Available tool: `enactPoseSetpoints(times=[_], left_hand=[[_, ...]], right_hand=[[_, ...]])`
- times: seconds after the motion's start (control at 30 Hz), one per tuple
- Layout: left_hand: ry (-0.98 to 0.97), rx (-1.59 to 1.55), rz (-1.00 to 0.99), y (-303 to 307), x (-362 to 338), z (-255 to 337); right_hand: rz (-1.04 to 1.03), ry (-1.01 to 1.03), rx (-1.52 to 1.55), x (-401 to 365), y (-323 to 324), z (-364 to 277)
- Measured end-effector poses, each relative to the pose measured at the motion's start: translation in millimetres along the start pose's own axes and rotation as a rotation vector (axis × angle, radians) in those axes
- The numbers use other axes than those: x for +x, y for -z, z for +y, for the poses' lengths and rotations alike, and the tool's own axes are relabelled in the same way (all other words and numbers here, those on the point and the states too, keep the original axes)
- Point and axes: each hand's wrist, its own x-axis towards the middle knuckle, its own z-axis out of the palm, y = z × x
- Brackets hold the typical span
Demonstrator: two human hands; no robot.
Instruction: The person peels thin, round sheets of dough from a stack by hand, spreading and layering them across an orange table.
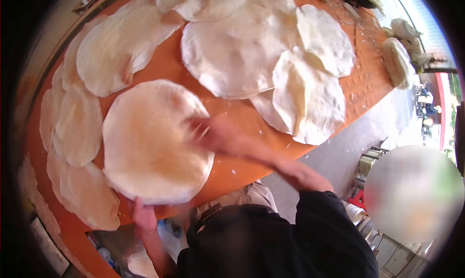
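Note:
A large, round, pale flatbread [155, 137] lies on the orange table near its front edge, with a slightly browned middle. At its near rim is my left hand [144, 217], a digit against the edge and the other fingers mostly hidden; it looks closed on the rim. My right hand [208, 136] is over the bread's right side, smeared by motion, so its fingers cannot be made out. Further back, a wide flatbread [232, 50] lies flat, and a folded flatbread [310, 96] overlaps it on the right.
More thin flatbreads [77, 123] overlap along the table's left side, and another flatbread [126, 40] lies at the back left. Crumbs dot the orange tabletop [370, 79]. A plastic-wrapped bundle [398, 62] sits at the far right corner. A blurred disc covers the lower right.

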Motion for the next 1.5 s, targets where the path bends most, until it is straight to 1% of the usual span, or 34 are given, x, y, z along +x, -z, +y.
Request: enactPoseSetpoints(times=[0.03, 0.07, 0.1, 0.13, 0.17, 0.2, 0.23, 0.27, 0.33, 0.4, 0.43, 0.5, 0.53, 0.57, 0.6, 0.63, 0.7, 0.73, 0.77, 0.87, 0.9, 0.93, 1.0, 1.03, 1.13, 1.17, 1.23, 1.27, 1.3, 1.4, 1.43, 1.5], left_hand=[[-0.051, 0.014, -0.027, -10.6, 2.6, -0.5], [-0.029, 0.027, -0.058, -1.7, 5.9, -3.3], [-0.039, 0.083, 0.052, -1.1, 5.8, -5.9], [-0.065, 0.201, 0.069, -2.6, 11.3, -5.9], [-0.019, 0.153, 0.097, -12.8, 12.0, -3.7], [-0.043, 0.087, 0.139, -23.6, 10.8, -4.4], [-0.023, 0.069, 0.169, -27.3, 8.3, -3.1], [0.021, 0.073, 0.137, -19.9, 7.6, -1.7], [0.025, 0.031, 0.157, -20.6, 8.7, -2.2], [0.085, -0.059, 0.201, -14.8, 11.3, -9.1], [0.068, -0.054, 0.197, -14.4, 12.2, -10.5], [0.035, -0.048, 0.187, -12.2, 12.2, -12.1], [0.056, -0.085, 0.193, -5.9, 10.1, -13.5], [0.075, -0.124, 0.199, 1.6, 8.3, -16.7], [0.094, -0.162, 0.201, 3.6, 8.2, -16.7], [0.079, -0.16, 0.197, 0.5, 7.9, -16.3], [0.11, -0.21, 0.184, -0.5, 10.7, -19.1], [0.119, -0.228, 0.182, 0.2, 12.6, -17.0], [0.113, -0.181, 0.182, -0.4, 14.3, -14.5], [0.08, -0.064, 0.206, -9.4, 15.1, -11.9], [0.052, -0.035, 0.216, -15.8, 16.7, -9.8], [0.03, -0.006, 0.22, -19.5, 16.9, -9.5], [0.041, -0.074, 0.21, -16.6, 17.4, -12.2], [0.043, -0.107, 0.205, -15.1, 18.3, -11.9], [0.059, -0.144, 0.245, -14.7, 14.9, -12.4], [0.046, -0.109, 0.239, -15.9, 15.7, -12.1], [0.029, -0.039, 0.221, -20.0, 18.0, -11.4], [0.023, -0.067, 0.227, -19.7, 17.4, -13.3], [0.013, -0.096, 0.235, -18.0, 16.8, -15.2], [0.01, -0.087, 0.244, -12.5, 14.1, -15.3], [0.022, -0.073, 0.237, -12.6, 14.1, -17.1], [-0.003, -0.05, 0.246, -17.7, 18.3, -16.6]], right_hand=[[-0.005, 0.171, -0.074, 9.5, -59.1, -17.3], [-0.029, 0.504, -0.086, 15.5, -91.9, -18.4], [-0.061, 0.593, -0.163, 26.2, -117.1, -9.3], [-0.096, 0.689, -0.229, 39.8, -142.0, -4.7], [-0.153, 0.49, -0.172, 45.2, -143.2, -13.7], [-0.219, 0.29, -0.127, 45.5, -132.9, -19.7], [-0.268, 0.209, 0.026, 45.5, -125.6, -17.2], [-0.31, 0.118, 0.165, 45.7, -121.2, -12.6], [-0.147, 0.064, 0.258, 43.8, -130.5, -6.5], [-0.159, 0.29, -0.184, 43.4, -145.7, -11.0], [-0.146, 0.403, -0.408, 43.4, -149.3, -12.8], [-0.127, 0.426, -0.141, 58.1, -155.9, 7.5], [-0.17, 0.221, 0.057, 62.6, -146.6, 17.7], [-0.212, -0.07, 0.338, 62.8, -128.7, 6.5], [-0.202, -0.283, 0.604, 64.9, -115.9, -2.3], [-0.161, -0.423, 0.784, 66.5, -112.0, -7.2], [-0.25, -0.219, 0.428, 58.5, -114.5, -14.4], [-0.321, -0.048, 0.113, 50.8, -121.3, -23.9], [-0.34, 0.032, 0.034, 45.2, -130.2, -21.9], [-0.362, -0.031, 0.196, 37.0, -137.8, -19.3], [-0.404, -0.025, 0.186, 40.5, -136.1, -12.2], [-0.384, 0.051, 0.086, 40.9, -136.9, -10.9], [-0.337, 0.208, -0.117, 43.4, -140.0, -17.3], [-0.27, 0.247, -0.161, 38.8, -144.1, -25.3], [-0.133, 0.328, -0.121, 31.5, -150.0, -31.3], [-0.165, 0.303, -0.159, 32.7, -150.7, -27.9], [-0.192, 0.221, -0.053, 40.8, -153.3, -13.4], [-0.204, 0.183, -0.001, 44.6, -152.0, -12.9], [-0.113, 0.187, -0.044, 46.3, -149.4, -14.8], [-0.153, 0.172, -0.031, 34.3, -146.2, -40.6], [-0.146, 0.257, -0.07, 30.3, -151.0, -46.6], [-0.185, 0.239, -0.029, 36.0, -158.0, -26.8]])
